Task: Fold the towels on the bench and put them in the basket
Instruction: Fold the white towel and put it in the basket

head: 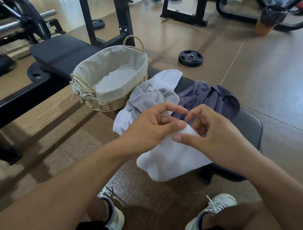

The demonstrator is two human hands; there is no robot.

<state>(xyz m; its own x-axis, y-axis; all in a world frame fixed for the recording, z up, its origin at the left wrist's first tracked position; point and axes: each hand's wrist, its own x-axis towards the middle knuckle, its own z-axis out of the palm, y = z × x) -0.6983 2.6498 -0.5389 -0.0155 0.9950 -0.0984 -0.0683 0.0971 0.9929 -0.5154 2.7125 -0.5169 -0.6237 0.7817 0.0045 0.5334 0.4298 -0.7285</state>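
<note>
I see both hands over the near end of the bench (250, 127). The left hand (153, 126) and the right hand (214, 129) each pinch the top corner of the white towel (171, 159) between thumb and curled fingers; the index fingers stretch out and almost meet. The towel hangs over the near edge. A grey towel (151, 96) and a purple towel (213, 99) lie crumpled behind, and the grey one touches the basket (98, 99) at the bench's left edge.

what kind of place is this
Most likely a gym or home workout room: a padded weight bench, a loose weight plate on the floor, and a loaded barbell on a rack at the upper left.
</note>
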